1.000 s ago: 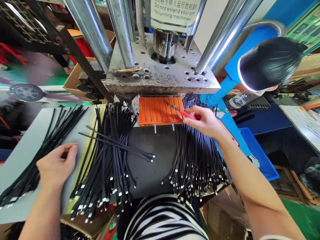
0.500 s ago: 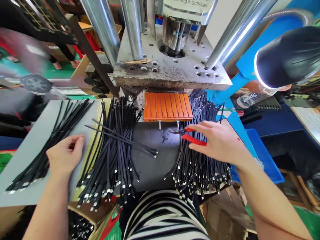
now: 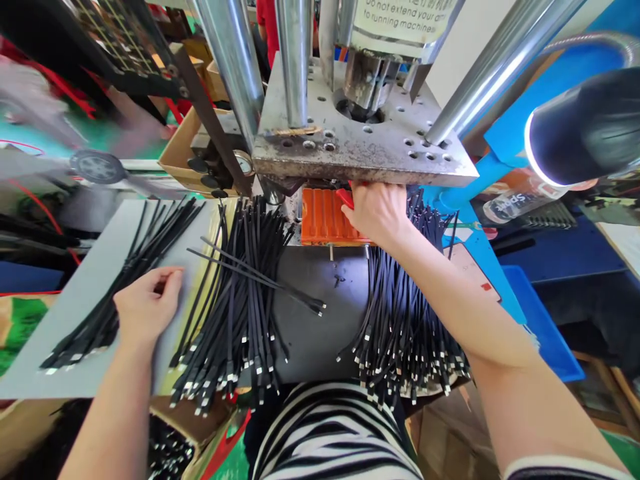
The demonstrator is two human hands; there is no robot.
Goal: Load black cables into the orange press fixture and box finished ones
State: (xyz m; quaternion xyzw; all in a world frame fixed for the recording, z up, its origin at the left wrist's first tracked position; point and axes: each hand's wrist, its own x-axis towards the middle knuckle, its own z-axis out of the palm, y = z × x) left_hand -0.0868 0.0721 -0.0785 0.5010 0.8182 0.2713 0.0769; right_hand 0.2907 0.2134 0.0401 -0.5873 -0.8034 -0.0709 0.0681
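Note:
My right hand (image 3: pixel 377 210) is wrapped round red-handled pliers (image 3: pixel 345 198) and reaches over the right part of an orange slotted block (image 3: pixel 325 217), beneath the machine's metal plate. The tips of the pliers are hidden. On the left, my left hand (image 3: pixel 149 303) is curled, thumb against the fingers, beside a bundle of black cables (image 3: pixel 113 287) on a grey board; nothing shows in it. A thick pile of black cables (image 3: pixel 233 287) lies left of the block, with a few laid across it. Another pile of cables (image 3: pixel 400 313) lies under my right forearm.
Metal columns (image 3: pixel 293 67) rise from the thick drilled plate (image 3: pixel 360 157) above the block. A round lamp (image 3: pixel 580 127) hangs at the right, near a plastic bottle (image 3: pixel 520 197). A blue tray (image 3: pixel 550 347) stands at the lower right. Small black scraps lie on the dark surface.
My right hand has moved up and left with the red pliers, from above the right cable pile to the orange block. My left hand keeps its curled shape. The view has shifted slightly.

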